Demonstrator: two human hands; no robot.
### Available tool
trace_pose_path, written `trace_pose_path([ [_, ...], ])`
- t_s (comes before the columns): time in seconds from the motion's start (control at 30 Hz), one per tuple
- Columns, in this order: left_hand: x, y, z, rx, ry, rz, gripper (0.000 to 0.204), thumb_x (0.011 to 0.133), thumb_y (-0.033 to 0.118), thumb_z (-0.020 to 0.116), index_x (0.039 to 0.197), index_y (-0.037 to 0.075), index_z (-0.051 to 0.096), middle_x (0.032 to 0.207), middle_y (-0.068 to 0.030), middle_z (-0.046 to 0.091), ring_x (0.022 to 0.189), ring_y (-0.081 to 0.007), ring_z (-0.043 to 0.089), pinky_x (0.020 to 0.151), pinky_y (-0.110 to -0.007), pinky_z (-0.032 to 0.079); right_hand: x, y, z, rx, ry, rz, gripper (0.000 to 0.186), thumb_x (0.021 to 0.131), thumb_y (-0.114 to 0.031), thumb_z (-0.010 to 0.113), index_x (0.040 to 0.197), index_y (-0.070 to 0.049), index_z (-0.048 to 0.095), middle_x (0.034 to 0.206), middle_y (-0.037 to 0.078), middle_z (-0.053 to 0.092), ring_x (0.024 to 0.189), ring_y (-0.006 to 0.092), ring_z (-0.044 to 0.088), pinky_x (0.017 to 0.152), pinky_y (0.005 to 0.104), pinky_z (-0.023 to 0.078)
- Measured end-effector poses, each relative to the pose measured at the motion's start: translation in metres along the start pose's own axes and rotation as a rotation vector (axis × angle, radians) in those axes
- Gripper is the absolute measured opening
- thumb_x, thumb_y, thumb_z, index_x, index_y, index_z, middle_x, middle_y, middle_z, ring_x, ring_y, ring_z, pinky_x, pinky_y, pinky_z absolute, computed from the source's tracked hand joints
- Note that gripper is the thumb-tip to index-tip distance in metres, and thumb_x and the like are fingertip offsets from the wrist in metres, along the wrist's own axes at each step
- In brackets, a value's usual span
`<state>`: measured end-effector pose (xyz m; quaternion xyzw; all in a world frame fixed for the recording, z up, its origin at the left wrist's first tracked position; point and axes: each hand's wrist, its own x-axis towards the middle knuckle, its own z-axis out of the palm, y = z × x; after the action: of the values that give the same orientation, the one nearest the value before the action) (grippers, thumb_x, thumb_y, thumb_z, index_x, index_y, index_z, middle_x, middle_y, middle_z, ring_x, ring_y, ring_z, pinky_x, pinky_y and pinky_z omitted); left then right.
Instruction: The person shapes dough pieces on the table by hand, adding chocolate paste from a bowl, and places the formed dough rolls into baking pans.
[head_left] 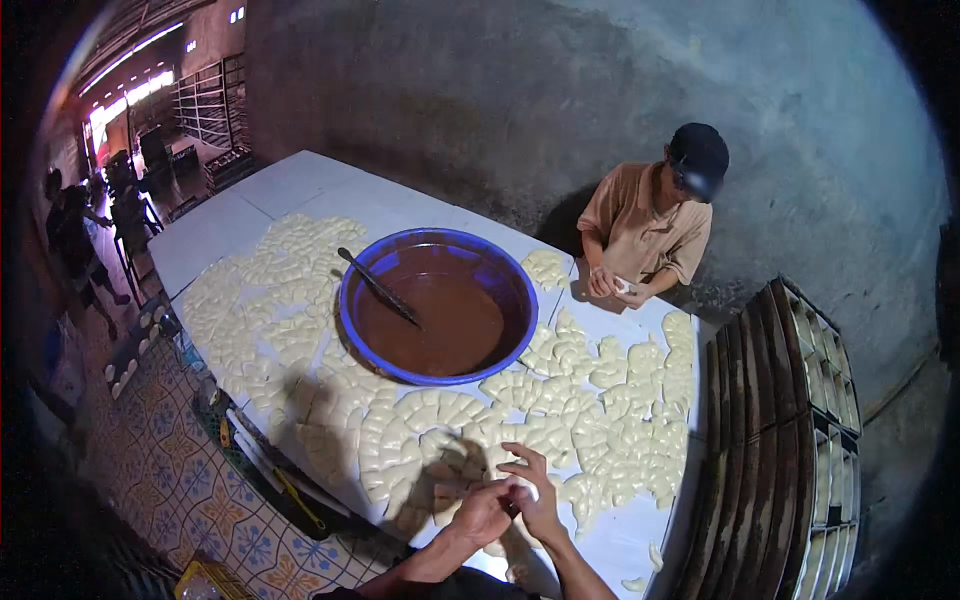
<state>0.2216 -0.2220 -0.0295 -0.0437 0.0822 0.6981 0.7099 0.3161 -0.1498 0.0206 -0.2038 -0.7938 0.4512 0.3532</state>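
Note:
Low over the near part of the table, my left hand [482, 513] and my right hand [538, 505] are together around a small piece of pale dough [523, 487]. The fingers of my left hand curl against the dough. My right hand pinches it from the other side, with some fingers raised. Both hands partly hide the dough. Many flat pieces of pale dough [420, 410] cover the table around and beyond them. Farther off stands a large blue basin [440, 379] of brown filling [460, 320], with a dark long-handled spoon or spatula [378, 285] leaning in it.
Across the white table [330, 185], a co-worker [645, 225] in a cap works a small pale piece in both hands. Stacked trays [770, 400] rise beside the table's right edge. Long tools [285, 480] lie along the left edge, above the tiled floor [205, 490]. Another person [80, 235] stands far left.

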Motion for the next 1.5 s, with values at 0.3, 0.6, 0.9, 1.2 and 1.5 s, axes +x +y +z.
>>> trace_pose_path([
  [0.3, 0.100, 0.144, 0.052, 0.443, -0.365, -0.130, 0.096, 0.084, 0.075, 0.035, 0.126, -0.011, 0.049, 0.121, -0.0236, 0.059, 0.116, -0.0322, 0.055, 0.104, -0.044, 0.038, 0.017, 0.060, -0.001, 0.665, 0.130, 0.499, 0.086, 0.085, -0.058, 0.058, 0.151, -0.026, 0.012, 0.149, 0.003, 0.028, 0.117, 0.0196, 0.042, 0.089, 0.0431, 0.043],
  [0.6, 0.197, 0.233, 0.041, 1.947, 0.521, -0.392, 0.085, 0.092, 0.068, 0.019, 0.094, -0.001, 0.069, 0.102, -0.0260, 0.065, 0.107, -0.0379, 0.058, 0.098, -0.047, 0.038, -0.007, 0.086, -0.002, 0.820, 0.292, 0.512, 0.066, 0.096, -0.038, 0.051, 0.149, -0.016, 0.019, 0.143, 0.011, 0.037, 0.110, 0.0178, 0.051, 0.083, 0.0368, 0.051],
  [0.9, 0.086, 0.122, 0.063, 1.058, 0.264, 0.196, 0.054, 0.098, 0.042, 0.037, 0.110, -0.004, 0.065, 0.101, -0.0153, 0.067, 0.094, -0.0251, 0.063, 0.083, -0.039, 0.048, 0.007, 0.085, 0.004, 1.182, 0.306, 0.663, 0.062, 0.093, -0.021, 0.059, 0.142, 0.002, 0.029, 0.125, 0.016, 0.054, 0.106, 0.0218, 0.057, 0.086, 0.0328, 0.051],
  [1.2, 0.024, 0.029, 0.019, 0.670, 0.373, 0.208, 0.048, 0.083, 0.007, 0.061, 0.129, -0.004, 0.051, 0.102, -0.0046, 0.061, 0.084, -0.0081, 0.054, 0.073, -0.024, 0.045, -0.020, 0.046, 0.032, 0.184, 0.441, 0.381, 0.036, 0.082, -0.005, 0.069, 0.117, -0.001, 0.062, 0.105, 0.006, 0.055, 0.090, 0.0153, 0.052, 0.076, 0.0273, 0.044],
  [1.5, -0.007, 0.022, 0.012, 1.461, 0.009, 0.247, 0.022, 0.090, 0.012, 0.065, 0.105, -0.004, 0.067, 0.086, -0.0033, 0.061, 0.078, -0.0099, 0.061, 0.069, -0.024, 0.051, -0.061, 0.035, 0.003, 0.099, 0.434, 0.196, 0.022, 0.081, -0.008, 0.071, 0.102, -0.001, 0.068, 0.120, 0.011, 0.050, 0.103, 0.0220, 0.058, 0.084, 0.0313, 0.048],
])
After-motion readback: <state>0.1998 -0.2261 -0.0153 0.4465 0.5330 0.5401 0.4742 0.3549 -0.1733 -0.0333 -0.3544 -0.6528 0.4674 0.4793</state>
